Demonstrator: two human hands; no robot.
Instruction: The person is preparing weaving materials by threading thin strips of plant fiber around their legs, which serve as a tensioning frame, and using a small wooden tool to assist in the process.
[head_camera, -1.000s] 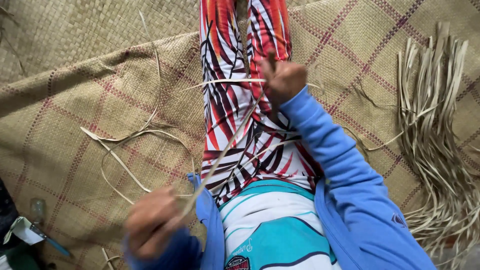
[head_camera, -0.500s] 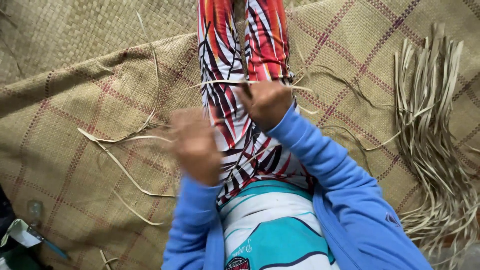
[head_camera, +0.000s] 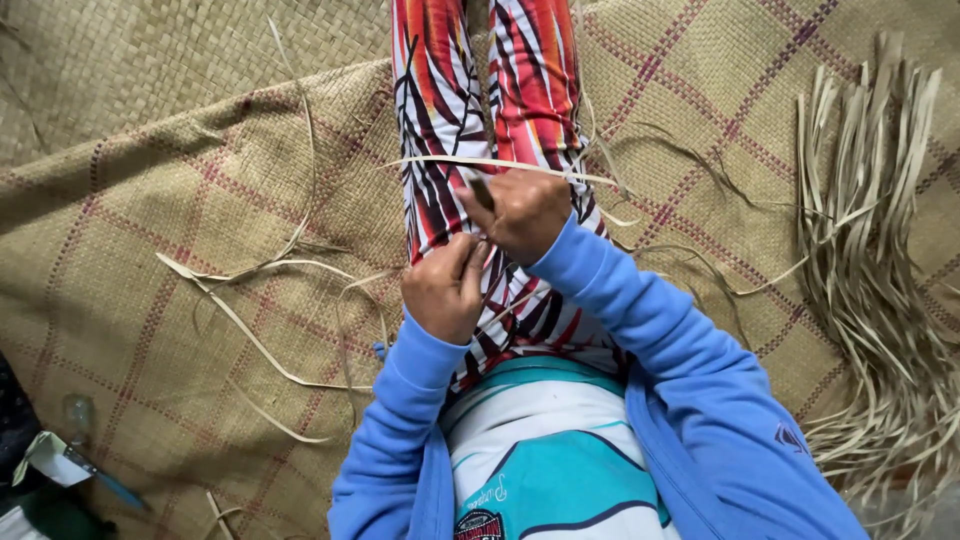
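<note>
A: Start at nine o'clock. What lies on the woven mat (head_camera: 150, 300)?

B: Loose pale leaf strips (head_camera: 250, 330), curling across the mat's plaid lines. Down at seven o'clock sits a blue-handled tool (head_camera: 105, 485) beside some paper, well apart from both hands.

A: And the left hand (head_camera: 445, 290)?

B: That is the change. A second ago it hung low at seven o'clock, trailing a strip away from the body. Now it has come up to the lap, just below centre, and rests on the patterned leggings (head_camera: 470, 110) touching the right hand. Its fingers are curled and seem to pinch something thin, but I cannot tell what lies inside.

A: The right hand (head_camera: 525, 210)?

B: It has barely moved, only drifting a little down from twelve o'clock. It is clenched around a thin dark piece (head_camera: 480, 192), and the long pale strip (head_camera: 500, 165) runs crosswise just above its knuckles, from ten towards two o'clock.

A: So what does that mean?

B: I judge the long pull is finished and both hands now work the strip close together, at one spot.

A: At three o'clock?

B: A thick bundle of dried strips (head_camera: 880, 250), untouched.
</note>
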